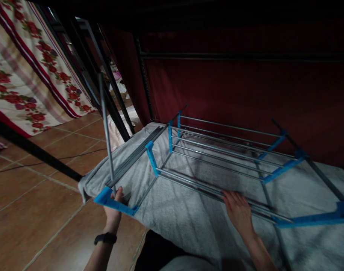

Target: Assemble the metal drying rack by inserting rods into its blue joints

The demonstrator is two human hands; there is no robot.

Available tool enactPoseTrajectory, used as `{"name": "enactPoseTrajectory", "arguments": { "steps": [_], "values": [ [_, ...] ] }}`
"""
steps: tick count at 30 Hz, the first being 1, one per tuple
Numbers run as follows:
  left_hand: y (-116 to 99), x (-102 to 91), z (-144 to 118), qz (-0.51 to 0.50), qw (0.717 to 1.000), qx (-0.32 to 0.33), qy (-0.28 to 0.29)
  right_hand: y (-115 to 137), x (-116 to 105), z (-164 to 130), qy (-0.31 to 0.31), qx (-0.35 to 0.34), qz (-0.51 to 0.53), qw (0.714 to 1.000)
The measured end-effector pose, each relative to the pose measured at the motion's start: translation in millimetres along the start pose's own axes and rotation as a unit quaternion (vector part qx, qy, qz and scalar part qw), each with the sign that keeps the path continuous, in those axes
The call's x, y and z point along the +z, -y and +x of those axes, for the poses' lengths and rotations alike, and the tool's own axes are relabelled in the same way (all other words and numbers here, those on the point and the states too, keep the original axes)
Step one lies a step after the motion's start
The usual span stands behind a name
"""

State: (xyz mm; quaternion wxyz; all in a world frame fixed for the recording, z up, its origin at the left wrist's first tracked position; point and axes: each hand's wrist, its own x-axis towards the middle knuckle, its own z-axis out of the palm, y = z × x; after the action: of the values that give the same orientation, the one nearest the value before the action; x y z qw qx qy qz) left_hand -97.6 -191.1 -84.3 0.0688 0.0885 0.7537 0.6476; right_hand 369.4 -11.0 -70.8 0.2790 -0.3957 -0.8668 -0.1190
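A partly assembled rack (pixel 214 143) of thin metal rods and blue plastic brackets stands on a grey blanket. My left hand (pixel 114 205) is closed round the lower end of a long metal tube (pixel 104 116), which rises almost upright. That hand is right beside the blue corner bracket (pixel 112 203) at the rack's near left; the bracket hides some of its fingers. My right hand (pixel 237 209) is curled over the front rods (pixel 191 183) of the rack, palm down. Between the left brackets and the tube lies a bundle of loose grey tubes (pixel 138 151).
The grey blanket (pixel 188 218) covers a low bed inside a dark metal frame (pixel 87 67). A dark red curtain (pixel 217 90) hangs behind. To the left are a floral curtain (pixel 44 71), brown floor tiles (pixel 42 188), a slanting black bar (pixel 33 148) and a cable.
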Motion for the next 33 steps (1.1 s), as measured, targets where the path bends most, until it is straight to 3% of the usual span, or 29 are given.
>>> {"name": "enactPoseTrajectory", "arguments": {
  "steps": [5,11,14,19,25,29,33],
  "values": [
    [16.5,-12.8,-9.7,-0.059,0.995,-0.027,-0.077,-0.9,1.7,-0.8,-0.002,-0.002,-0.001,1.000],
    [33.2,-13.5,-31.1,-0.178,0.979,-0.012,-0.100,-0.8,1.2,-1.0,-0.008,-0.009,0.002,1.000],
    [41.9,-16.5,-47.6,-0.203,0.977,0.024,-0.054,0.3,0.2,-0.1,-0.010,-0.007,-0.002,1.000],
    [57.9,-30.9,-74.8,-0.162,0.986,0.041,-0.006,1.1,-0.6,1.3,0.001,0.001,-0.002,1.000],
    [63.9,-53.2,-103.5,-0.023,0.996,0.014,0.089,0.7,0.3,0.5,0.007,0.002,0.000,1.000],
    [65.3,-64.4,-118.4,0.076,0.989,0.031,0.126,0.5,1.1,0.1,0.007,0.007,0.000,1.000],
    [65.1,-68.4,-126.9,0.112,0.981,0.034,0.154,0.5,0.8,0.3,0.010,0.006,0.002,1.000]
  ]
}}
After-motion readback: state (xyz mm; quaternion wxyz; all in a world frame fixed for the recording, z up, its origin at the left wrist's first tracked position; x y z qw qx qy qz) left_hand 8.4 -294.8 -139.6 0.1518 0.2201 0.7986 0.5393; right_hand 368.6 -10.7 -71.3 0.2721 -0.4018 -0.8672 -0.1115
